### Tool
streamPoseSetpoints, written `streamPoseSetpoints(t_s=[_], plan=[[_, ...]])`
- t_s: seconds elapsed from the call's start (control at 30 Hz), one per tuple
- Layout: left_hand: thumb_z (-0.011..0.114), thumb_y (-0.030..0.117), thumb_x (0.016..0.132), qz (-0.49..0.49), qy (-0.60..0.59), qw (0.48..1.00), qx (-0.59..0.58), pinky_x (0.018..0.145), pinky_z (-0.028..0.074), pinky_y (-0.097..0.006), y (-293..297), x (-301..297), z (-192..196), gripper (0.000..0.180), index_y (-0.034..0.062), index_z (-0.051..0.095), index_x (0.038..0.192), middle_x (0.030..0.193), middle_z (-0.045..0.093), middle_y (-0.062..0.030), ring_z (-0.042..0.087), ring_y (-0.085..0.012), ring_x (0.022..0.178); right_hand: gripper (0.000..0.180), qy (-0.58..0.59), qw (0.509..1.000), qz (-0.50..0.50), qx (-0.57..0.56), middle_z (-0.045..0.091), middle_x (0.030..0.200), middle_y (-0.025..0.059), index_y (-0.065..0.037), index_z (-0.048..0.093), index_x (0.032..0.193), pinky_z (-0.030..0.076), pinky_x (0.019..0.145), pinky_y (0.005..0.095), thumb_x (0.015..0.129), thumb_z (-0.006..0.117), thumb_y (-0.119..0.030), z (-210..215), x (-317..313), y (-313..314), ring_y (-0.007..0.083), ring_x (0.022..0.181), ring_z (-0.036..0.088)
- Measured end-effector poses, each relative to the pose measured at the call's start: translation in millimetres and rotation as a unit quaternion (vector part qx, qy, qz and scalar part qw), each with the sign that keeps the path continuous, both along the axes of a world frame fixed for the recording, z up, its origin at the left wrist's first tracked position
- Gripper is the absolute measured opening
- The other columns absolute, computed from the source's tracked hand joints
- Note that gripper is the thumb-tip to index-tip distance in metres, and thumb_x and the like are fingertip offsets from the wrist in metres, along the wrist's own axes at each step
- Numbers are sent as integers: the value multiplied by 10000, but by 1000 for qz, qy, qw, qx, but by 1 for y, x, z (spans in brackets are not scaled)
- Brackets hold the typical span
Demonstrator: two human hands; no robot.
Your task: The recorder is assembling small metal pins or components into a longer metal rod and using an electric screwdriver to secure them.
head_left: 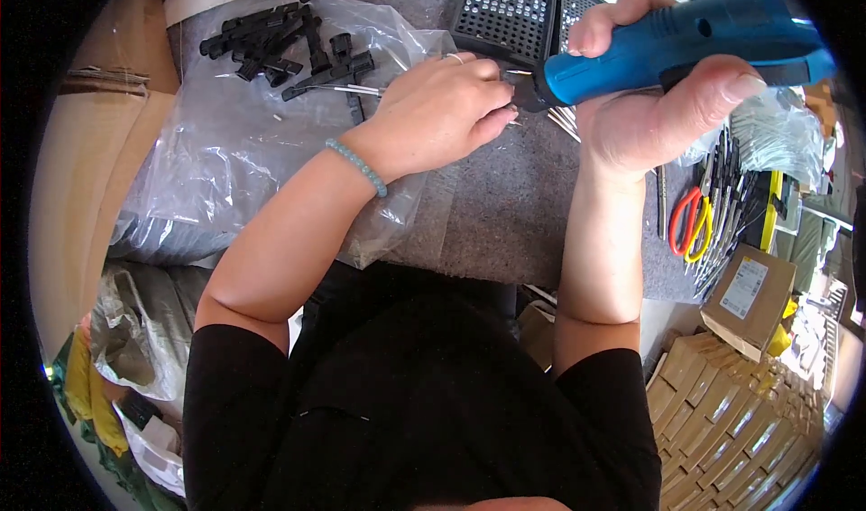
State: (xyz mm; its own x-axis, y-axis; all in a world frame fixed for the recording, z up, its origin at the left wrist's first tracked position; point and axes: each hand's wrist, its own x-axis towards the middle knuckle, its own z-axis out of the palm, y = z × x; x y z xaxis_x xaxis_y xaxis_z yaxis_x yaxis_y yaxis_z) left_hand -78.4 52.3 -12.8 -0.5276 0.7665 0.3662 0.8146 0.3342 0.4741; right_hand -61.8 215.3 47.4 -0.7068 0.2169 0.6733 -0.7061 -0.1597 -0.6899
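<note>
My right hand (645, 105) is wrapped around a blue power screwdriver (622, 55), its dark nose pointing left. Close to that nose, my left hand (446, 105) has its fingers closed together; what they pinch is hidden behind them. Thin pale rods (361, 89) show at the left side of this hand, beside black plastic fittings (338, 76). I cannot tell whether the hand grips the rods. A heap of similar black parts (262, 42) lies on clear plastic sheeting (225, 150) to the left.
Behind my hands stands a black perforated tray (505, 15) filled with small silvery pieces. Red-and-yellow-handled pliers (693, 222) and several thin dark tools lie at right, near a cardboard box (749, 299). Stacked cartons (740, 421) stand below right; a tall cardboard box (104, 159) rises at left.
</note>
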Motion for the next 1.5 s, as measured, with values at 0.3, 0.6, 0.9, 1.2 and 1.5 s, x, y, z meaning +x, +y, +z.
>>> streamPoseSetpoints(t_s=[0.3,0.6,0.9,1.2,1.5], plan=[[686,201,773,-22,-31,999,29,685,463,-413,-1,0,3,157,69,645,847,832,578,-83,579,-298,825,782,44,998,36,-20,628,860,131,-99,534,1070,477,546,319,793,358,-809,4,2,12,214,617,592],[673,157,751,-33,-26,998,43,678,455,-420,-3,-1,3,147,57,625,848,823,567,-99,570,-312,818,800,23,999,36,22,602,849,126,-123,398,1293,479,532,316,827,359,-772,5,6,5,206,611,588],[609,88,815,-38,-50,996,61,678,447,-428,-2,-2,2,82,19,609,858,812,559,-120,559,-322,808,851,6,1000,16,6,581,812,125,-92,337,1364,494,540,313,830,396,-752,5,9,4,201,610,598],[581,83,847,-27,-49,998,41,728,441,-422,-4,-3,0,98,-2,580,896,853,555,-134,544,-335,847,823,-47,994,-84,57,590,767,126,-100,341,1366,471,477,296,843,399,-734,8,9,-10,200,562,585],[582,99,852,-30,-59,997,45,706,430,-427,-3,-4,-1,109,-3,550,834,826,545,-141,538,-339,822,877,130,824,352,-424,519,731,108,-17,232,1416,440,471,241,863,503,-641,8,-4,-39,149,524,529]])
